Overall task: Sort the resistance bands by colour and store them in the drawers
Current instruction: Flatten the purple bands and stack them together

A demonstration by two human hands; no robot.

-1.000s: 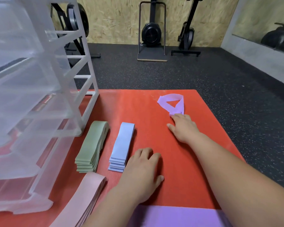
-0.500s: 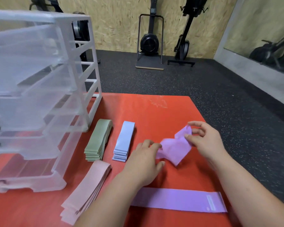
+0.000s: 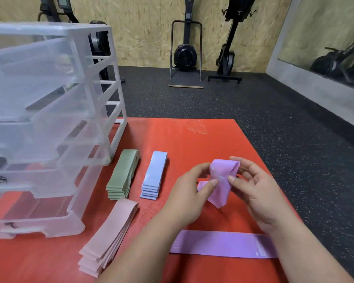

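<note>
Both hands are on the crumpled purple band (image 3: 223, 180), lifted just above the red mat (image 3: 182, 139): the left hand (image 3: 189, 199) pinches its left side with thumb and fingers, the right hand (image 3: 258, 199) grips its right side. A second purple band (image 3: 219, 244) lies flat across the mat, nearest the person, under the forearms. To the left sit three neat stacks: blue bands (image 3: 154, 174), green bands (image 3: 124, 174) just beside them, and pink bands (image 3: 110, 233) closer in. Further left stands the clear plastic drawer unit (image 3: 49, 119), its drawers pulled partly out. Exercise machines (image 3: 185, 56) line the back wall.
</note>
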